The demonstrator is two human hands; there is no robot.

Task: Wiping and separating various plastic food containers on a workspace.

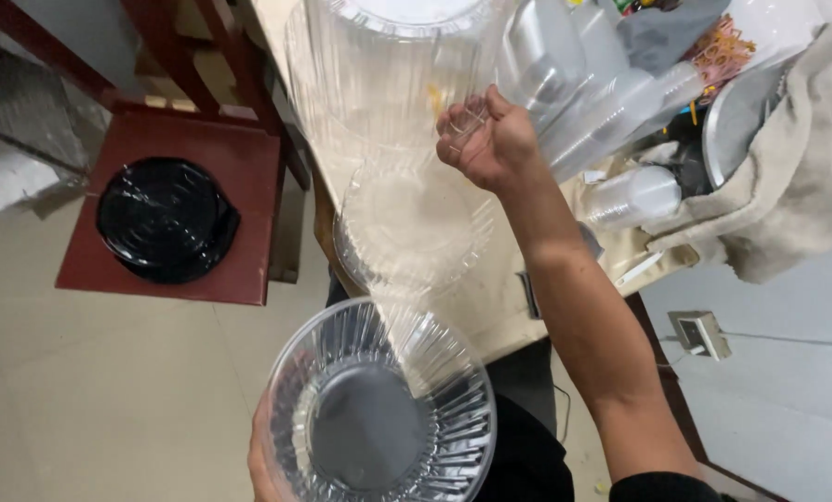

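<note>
Item: clear bowl (379,418), my left hand (259,465) cupping its underside; right hand (490,139) pinching the stacked lids (406,84)—I'd lift one gently, keeping rims level.

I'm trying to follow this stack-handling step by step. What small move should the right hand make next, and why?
Probably lift the top clear lid free of the stack. The right hand is shut on its rim on the table, while the left hand holds a ribbed clear bowl open and waiting below.
</note>
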